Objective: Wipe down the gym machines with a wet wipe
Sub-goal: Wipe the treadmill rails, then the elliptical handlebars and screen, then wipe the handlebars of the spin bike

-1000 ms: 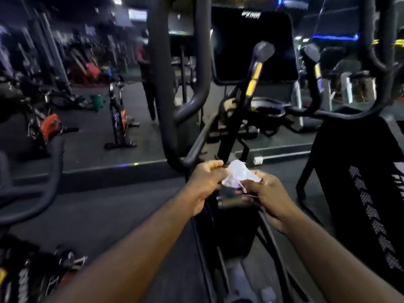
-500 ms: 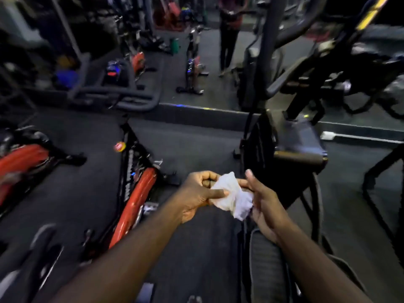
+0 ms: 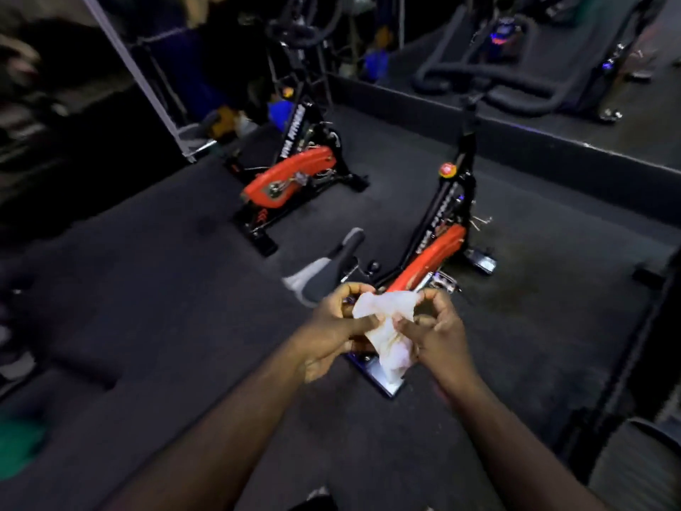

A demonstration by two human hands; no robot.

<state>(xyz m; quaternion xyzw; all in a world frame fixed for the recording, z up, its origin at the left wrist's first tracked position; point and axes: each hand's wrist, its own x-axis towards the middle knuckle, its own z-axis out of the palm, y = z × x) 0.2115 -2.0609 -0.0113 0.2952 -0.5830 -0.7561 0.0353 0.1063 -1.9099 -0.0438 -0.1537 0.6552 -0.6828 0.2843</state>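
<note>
The wipe is hanging crumpled and white in the air, stretched between both hands above the dark floor. The left hand is pinching its left upper part, grip clamped on it with thumb and curled fingers. The right hand is pinching its right side, grip likewise clamped on it. Just beyond the hands a red-and-black bike is standing on the floor, its grey-and-black saddle pointing left. A second bike is standing well apart, toward the floor's far left. Black handlebars are showing at the far right.
</note>
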